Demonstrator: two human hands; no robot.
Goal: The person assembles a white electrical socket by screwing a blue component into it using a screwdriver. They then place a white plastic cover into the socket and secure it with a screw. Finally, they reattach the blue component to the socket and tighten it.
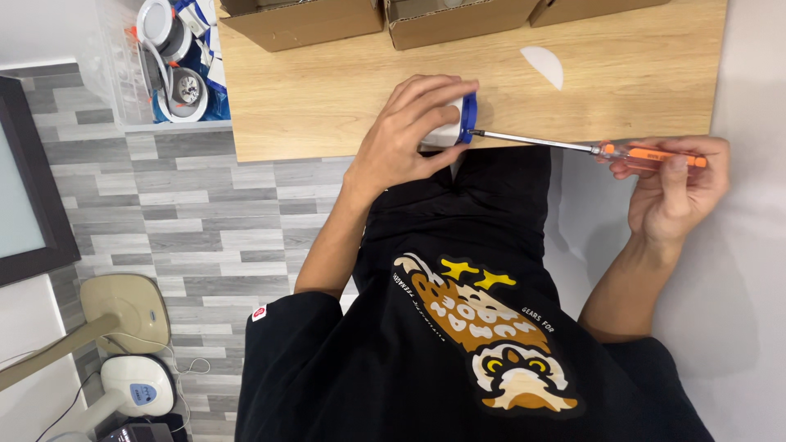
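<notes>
- Head view, looking down over my own chest toward the edge of a light wooden table (pixel 344 90).
- My left hand (pixel 405 135) is wrapped over a small white round fitting with a blue ring (pixel 468 119) at its end; fingers curled around the top, thumb beneath. It grips the fitting firmly at the table's near edge.
- The fitting lies on its side, blue ring facing my right; most of its white body is hidden under my fingers.
- My right hand (pixel 675 184) is closed around the orange handle of a screwdriver (pixel 651 155), fingertips pinching it from above and below.
- The screwdriver's thin metal shaft runs almost level from the handle across to the blue ring, its tip meeting the fitting's face. Exactly where the tip seats I cannot tell.
- Hands are well apart, joined only by the tool's length.
- On the table beyond: a white half-round piece (pixel 544 64) lying flat, apart from the fitting.
- Along the far table edge: three open cardboard boxes (pixel 303 20), contents not readable.
- Beside the table's left end: a clear plastic bin (pixel 164 74) holding similar white round fittings and blue bits.
- Below: grey plank floor (pixel 188 213); a beige stand base (pixel 123 307) and a white device with a cable (pixel 135 389) near the lower left.
- My black shirt with an owl print fills the lower middle.
</notes>
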